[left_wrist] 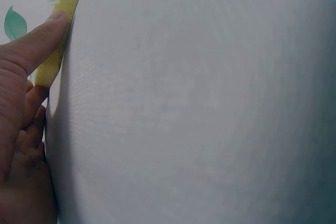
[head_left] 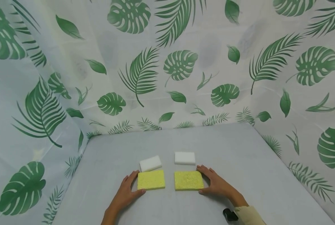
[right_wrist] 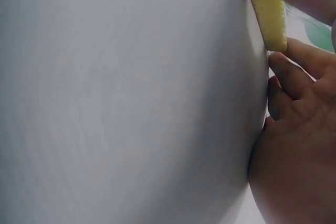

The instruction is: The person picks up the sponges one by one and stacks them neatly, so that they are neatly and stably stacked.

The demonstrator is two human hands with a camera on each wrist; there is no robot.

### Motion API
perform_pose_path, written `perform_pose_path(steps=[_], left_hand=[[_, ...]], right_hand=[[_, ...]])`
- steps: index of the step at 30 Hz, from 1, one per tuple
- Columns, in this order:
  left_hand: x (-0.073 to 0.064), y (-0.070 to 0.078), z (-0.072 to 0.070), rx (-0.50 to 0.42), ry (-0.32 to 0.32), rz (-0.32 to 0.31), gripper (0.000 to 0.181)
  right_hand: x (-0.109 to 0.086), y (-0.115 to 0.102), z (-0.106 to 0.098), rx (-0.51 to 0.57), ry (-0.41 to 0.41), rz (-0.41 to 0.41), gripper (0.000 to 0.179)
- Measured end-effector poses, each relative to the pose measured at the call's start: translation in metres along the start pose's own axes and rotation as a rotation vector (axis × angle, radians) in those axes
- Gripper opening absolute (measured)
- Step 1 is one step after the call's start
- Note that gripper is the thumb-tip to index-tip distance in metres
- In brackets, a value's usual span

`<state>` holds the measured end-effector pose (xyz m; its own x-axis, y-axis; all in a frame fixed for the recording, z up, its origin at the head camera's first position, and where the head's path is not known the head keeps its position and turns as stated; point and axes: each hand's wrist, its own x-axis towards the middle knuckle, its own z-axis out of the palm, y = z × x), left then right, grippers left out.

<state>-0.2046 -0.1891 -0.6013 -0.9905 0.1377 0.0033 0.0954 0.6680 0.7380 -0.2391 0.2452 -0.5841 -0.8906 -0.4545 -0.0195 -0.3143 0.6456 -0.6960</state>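
Two yellow sponges lie flat, side by side, near the front of the grey table (head_left: 229,147). My left hand (head_left: 129,189) rests on the table with straight fingers and touches the left edge of the left yellow sponge (head_left: 151,180); the left wrist view shows a finger (left_wrist: 37,45) lying along that sponge (left_wrist: 63,14). My right hand (head_left: 214,184) touches the right edge of the right yellow sponge (head_left: 188,180), which shows edge-on (right_wrist: 270,17) in the right wrist view above the curled-in fingers (right_wrist: 289,77). Neither sponge is lifted.
Two white sponges lie just behind the yellow ones, the left one (head_left: 150,163) slightly turned, the right one (head_left: 185,158) square. A leaf-patterned cloth (head_left: 139,75) walls the table at the back and both sides. A black wrist device (head_left: 230,215) sits by my right sleeve.
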Motion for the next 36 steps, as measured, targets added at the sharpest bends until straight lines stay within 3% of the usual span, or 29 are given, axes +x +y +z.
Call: perform_pose_path(steps=[14,27,36], left_hand=[[0.0015,0.0013,0.0012,0.002,0.005,-0.027,0.096],[0.0019,-0.0033,0.0043,-0.018,0.006,0.011,0.098],[0.0009,-0.0042,0.0030,-0.038,-0.007,0.003,0.099]], right_hand=[[-0.0037,-0.0009,0.0019,0.028,0.036,0.013,0.095],[-0.0064,-0.0052,0.0020,0.095,0.053,0.164,0.089],[-0.0052,-0.0084,0.0045,0.109,0.085,0.216,0.090]])
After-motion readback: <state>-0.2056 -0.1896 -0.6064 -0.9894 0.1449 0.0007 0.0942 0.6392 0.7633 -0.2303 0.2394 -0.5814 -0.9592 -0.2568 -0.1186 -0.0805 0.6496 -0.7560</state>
